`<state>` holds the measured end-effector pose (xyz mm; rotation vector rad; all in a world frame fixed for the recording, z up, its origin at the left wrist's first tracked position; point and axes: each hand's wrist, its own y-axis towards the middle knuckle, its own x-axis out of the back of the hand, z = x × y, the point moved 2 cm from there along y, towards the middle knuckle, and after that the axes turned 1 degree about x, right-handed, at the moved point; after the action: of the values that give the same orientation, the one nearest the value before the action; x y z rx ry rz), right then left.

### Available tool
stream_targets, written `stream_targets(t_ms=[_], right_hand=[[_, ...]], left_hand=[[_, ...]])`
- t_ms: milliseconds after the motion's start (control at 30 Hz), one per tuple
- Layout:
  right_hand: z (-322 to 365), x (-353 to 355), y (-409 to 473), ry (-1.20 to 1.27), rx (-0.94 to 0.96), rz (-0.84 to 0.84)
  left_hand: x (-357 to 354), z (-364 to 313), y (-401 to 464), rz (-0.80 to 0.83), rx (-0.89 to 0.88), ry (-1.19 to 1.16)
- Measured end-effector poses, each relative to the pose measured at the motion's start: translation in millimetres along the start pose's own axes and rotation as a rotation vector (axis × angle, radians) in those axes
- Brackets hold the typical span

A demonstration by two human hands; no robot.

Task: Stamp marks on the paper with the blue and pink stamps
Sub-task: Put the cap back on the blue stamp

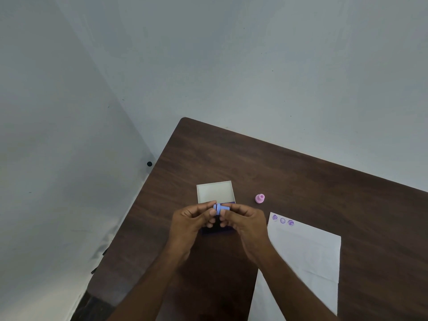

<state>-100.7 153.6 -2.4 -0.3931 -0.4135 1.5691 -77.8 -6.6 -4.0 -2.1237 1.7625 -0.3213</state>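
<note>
Head view looked down on a dark brown wood-grain desk (312, 181) set against pale grey walls. Nearest the camera, two bare forearms came up from the near edge and met over the middle of the desk. A white sheet of paper (308, 258) lay on the desk toward the near right, partly under the right forearm, with fold creases across it and one corner pointing toward the far side. Along its far edge sat a short row of three round purple stamp marks (282, 220), close together.

Beyond the forearms, the left hand (193, 218) and the right hand (246, 220) faced each other, fingers curled in narrowly, and between their fingertips they pinched the blue stamp (220, 208). It was a small light-blue piece turned on its side, with a ridged round collar toward the left hand and a plainer stub toward the right. Whether it was one piece or two being pulled apart could not be told.

Under the hands a dark box (216, 229) rested on the desk, mostly hidden. Just past the fingers lay a shallow white tray-like lid (215, 192), open side up. Right of it, apart from everything, the pink stamp (259, 198) stood alone on the bare wood, a small pale-pink knob shape.
</note>
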Motion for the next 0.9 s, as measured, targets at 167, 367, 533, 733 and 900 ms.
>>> stream_targets(t_ms=[167, 367, 533, 733, 900], right_hand=[[0, -2, 0, -0.018, 0.0, 0.001], [2, -3, 0, -0.008, 0.027, 0.025], [2, -3, 1, -0.007, 0.016, 0.027], [2, 1, 0, 0.052, 0.017, 0.02], [3, 2, 0, 0.099, 0.02, 0.02]], left_hand=[[1, -3, 0, -0.006, -0.008, 0.014], [4, -8, -1, 0.016, -0.004, 0.008], [3, -13, 1, 0.056, 0.004, -0.009], [1, -16, 3, 0.135, -0.025, -0.03], [4, -15, 4, 0.064, 0.034, -0.073]])
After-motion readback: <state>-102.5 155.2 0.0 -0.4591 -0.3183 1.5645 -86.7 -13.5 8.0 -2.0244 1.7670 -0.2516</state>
